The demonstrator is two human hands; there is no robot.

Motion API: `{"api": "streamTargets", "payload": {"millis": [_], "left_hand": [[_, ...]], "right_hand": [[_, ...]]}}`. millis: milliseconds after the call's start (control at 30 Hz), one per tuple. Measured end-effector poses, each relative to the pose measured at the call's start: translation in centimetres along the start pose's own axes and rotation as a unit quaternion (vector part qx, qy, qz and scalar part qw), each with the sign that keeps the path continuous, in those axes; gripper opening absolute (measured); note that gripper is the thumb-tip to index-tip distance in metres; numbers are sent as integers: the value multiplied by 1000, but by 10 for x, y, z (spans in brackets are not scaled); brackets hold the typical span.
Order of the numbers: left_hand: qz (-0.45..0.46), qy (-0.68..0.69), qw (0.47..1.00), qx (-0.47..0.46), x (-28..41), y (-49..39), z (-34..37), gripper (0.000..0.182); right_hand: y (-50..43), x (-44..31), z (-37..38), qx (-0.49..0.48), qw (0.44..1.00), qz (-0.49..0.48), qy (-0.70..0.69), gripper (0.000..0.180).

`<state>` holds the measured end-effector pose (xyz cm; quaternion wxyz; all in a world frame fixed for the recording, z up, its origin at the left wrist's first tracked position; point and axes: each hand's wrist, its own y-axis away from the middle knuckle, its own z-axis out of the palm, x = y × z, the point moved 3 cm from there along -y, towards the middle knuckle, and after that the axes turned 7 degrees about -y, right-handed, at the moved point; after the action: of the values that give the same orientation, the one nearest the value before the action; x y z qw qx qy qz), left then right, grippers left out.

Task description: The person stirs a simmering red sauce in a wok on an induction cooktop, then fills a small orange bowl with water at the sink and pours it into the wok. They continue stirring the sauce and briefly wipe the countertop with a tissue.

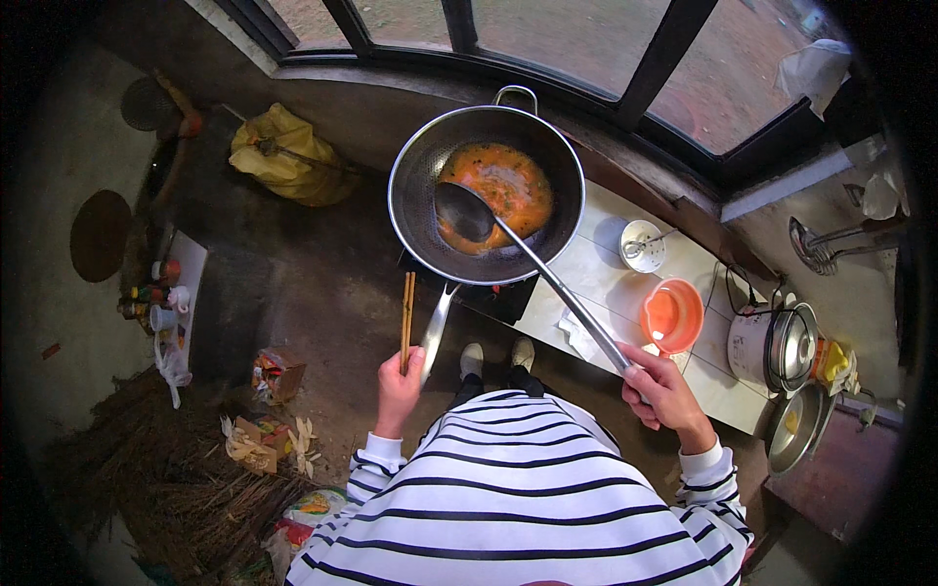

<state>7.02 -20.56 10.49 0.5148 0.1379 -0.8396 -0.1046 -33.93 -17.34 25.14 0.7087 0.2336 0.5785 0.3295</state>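
A metal wok [414, 190] with a long handle [437, 329] sits over a dark cooktop [502, 302]. Orange-red broth [513, 172] with small green bits pools in its bottom. My right hand [659, 392] grips the steel handle of a ladle [469, 214], whose dark bowl rests in the broth at the left. Wooden chopsticks [407, 315] point up out of my left hand [400, 384]. That hand is right beside the end of the wok handle; whether it also grips the handle I cannot tell.
On the white tiled counter [601, 286] stand a white bowl [643, 247] with a utensil, an orange plastic pot [672, 315] and a rice cooker [769, 348]. A window [549, 44] lies behind. Cardboard boxes [278, 375] and dry brushwood [183, 483] lie on the floor at left.
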Motion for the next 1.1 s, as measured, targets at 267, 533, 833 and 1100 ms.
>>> {"api": "streamTargets", "payload": {"millis": [267,533,833,1100], "left_hand": [[18,-8,1000,1,3,1,-2,33],[5,13,1000,-2,1,2,0,34],[7,3,1000,-2,4,2,-2,33],[-9,3,1000,-6,2,0,1,33]], "right_hand": [[0,-4,7,-65,996,50,-32,49],[-20,8,14,-39,996,19,74,49],[-26,7,-2,76,967,-118,213,50],[10,-22,-13,-18,999,45,-21,50]]}}
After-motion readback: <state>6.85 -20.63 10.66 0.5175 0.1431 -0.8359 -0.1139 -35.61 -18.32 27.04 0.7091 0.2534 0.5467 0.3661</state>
